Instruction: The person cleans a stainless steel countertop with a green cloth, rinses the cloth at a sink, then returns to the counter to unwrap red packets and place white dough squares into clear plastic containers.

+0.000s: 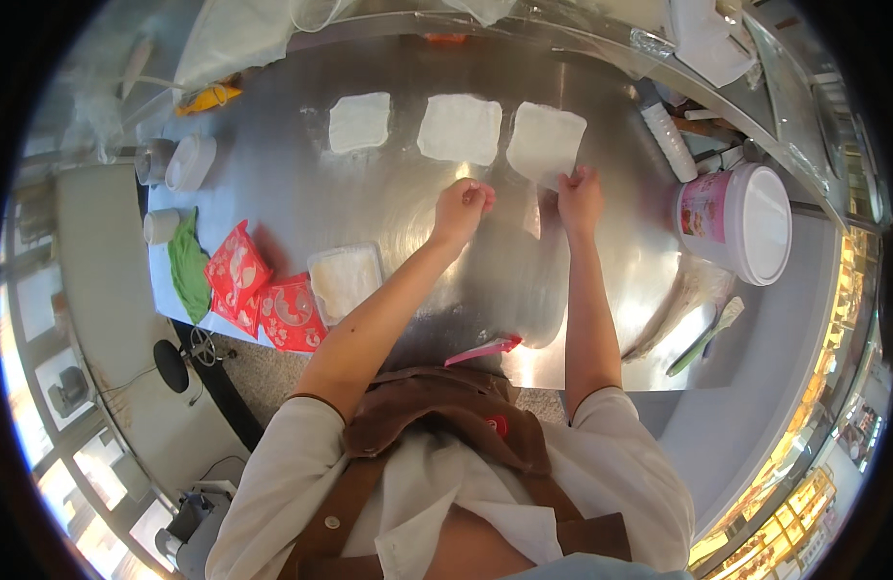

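Three flat white squares of what looks like dough lie in a row on the stainless steel table (pixel 388 210): a smaller left one (pixel 359 122), a middle one (pixel 460 129) and a right one (pixel 546 141). My right hand (pixel 581 199) pinches the near right corner of the right square. My left hand (pixel 464 206) is curled just below the middle square, fingertips together; whether something thin is between them I cannot tell. A white tray (pixel 345 283) with a pale, flat content lies left of my left forearm. A torn red and pink wrapper piece (pixel 484 350) lies at the near edge.
Red printed packets (pixel 237 267), a green bag (pixel 189 268) and white containers (pixel 191 163) stand at the left. At the right are a large white tub (pixel 736 223), stacked white cups (pixel 669 141), clear plastic film (pixel 678 304) and a green-handled brush (pixel 706 336). A shelf overhangs the far edge.
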The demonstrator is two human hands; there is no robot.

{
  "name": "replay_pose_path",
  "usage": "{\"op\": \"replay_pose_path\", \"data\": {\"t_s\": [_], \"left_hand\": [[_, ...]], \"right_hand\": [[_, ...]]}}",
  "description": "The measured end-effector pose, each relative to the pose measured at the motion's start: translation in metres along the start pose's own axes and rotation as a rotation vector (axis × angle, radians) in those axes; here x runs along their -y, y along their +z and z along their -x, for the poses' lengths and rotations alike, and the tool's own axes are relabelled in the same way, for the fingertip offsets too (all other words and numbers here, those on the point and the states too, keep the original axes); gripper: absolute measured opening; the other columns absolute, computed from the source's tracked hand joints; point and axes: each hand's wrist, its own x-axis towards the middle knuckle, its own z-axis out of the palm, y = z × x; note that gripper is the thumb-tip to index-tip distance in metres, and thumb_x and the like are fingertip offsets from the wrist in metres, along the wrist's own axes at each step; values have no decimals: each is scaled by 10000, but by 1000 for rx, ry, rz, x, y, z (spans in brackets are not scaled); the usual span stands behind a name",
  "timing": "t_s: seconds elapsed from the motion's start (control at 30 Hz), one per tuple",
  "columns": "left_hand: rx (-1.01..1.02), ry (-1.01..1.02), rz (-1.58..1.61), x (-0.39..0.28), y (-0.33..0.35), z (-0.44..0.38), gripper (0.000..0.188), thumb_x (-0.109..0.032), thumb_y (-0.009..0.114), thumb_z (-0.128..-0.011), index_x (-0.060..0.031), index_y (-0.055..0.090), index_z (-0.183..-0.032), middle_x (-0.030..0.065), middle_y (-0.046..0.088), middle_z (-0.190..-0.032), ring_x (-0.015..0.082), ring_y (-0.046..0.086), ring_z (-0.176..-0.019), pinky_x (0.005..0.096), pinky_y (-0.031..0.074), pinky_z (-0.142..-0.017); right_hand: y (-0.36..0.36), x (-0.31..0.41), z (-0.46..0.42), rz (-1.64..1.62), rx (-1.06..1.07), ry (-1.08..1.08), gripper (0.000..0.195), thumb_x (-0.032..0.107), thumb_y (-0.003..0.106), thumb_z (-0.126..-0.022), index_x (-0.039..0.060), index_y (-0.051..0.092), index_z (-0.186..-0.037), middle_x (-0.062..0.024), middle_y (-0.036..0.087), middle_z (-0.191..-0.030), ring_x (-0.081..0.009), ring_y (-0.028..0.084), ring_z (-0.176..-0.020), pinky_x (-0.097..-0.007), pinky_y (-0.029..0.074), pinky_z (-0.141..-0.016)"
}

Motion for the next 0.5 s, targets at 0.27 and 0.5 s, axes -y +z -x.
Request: {"op": "replay_pose_path", "data": {"t_s": [0.27, 0.5], "left_hand": [[72, 197, -127, 8, -55, 89, 138, -76, 515, -984, 12, 622, -993, 78, 672, -940, 145, 651, -876, 267, 520, -797], [-599, 309, -661, 67, -181, 159, 203, -15, 605, -845, -79, 641, -1034, 114, 638, -1047, 283, 620, -928, 370, 510, -792]], "right_hand": [[-7, -27, -11, 222, -148, -200, 127, 61, 577, -831, 55, 587, -958, -160, 653, -895, -355, 647, -827, -454, 516, -702], [6, 39, 130, -184, 257, -304, 121, 160, 654, -898, 78, 633, -985, -81, 684, -895, -191, 674, -764, -320, 541, -694]]}}
